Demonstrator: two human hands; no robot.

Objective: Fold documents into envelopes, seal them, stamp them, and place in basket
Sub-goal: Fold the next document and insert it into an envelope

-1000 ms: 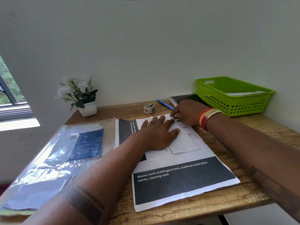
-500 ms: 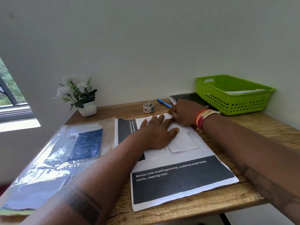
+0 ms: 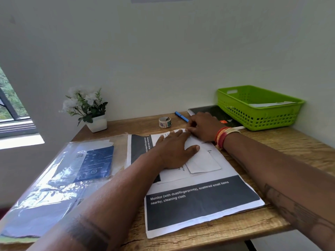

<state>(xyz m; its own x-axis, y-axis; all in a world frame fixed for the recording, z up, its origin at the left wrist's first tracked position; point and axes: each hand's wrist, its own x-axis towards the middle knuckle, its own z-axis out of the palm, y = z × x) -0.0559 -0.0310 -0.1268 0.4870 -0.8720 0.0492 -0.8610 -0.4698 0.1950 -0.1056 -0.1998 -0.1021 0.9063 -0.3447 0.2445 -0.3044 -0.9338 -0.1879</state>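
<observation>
White envelope [image 3: 203, 161], plain and flat, lying on a folded white document [image 3: 172, 178], both resting atop a large printed sheet [image 3: 201, 205] with dark bands and white lettering. Sheet's near edge overhanging the front edge of the wooden table [image 3: 272, 221]; bare wood showing to the right of it. Green basket [image 3: 257, 115] sitting at the far right corner against the wall, holding a pale envelope, a dark notebook [image 3: 217, 113] just beside it. Sticker roll [image 3: 165, 122] and blue pen [image 3: 181, 116] lying near the wall; potted white flowers [image 3: 87, 109] far left; clear plastic packet [image 3: 59, 174] covering the left side. Left hand [image 3: 174, 151] pressing flat on the envelope's left part, fingers [image 3: 178, 134] straight, thumb spread. Right hand [image 3: 204, 127] curling at the envelope's far corner, fingertips pinching the paper edge there.
</observation>
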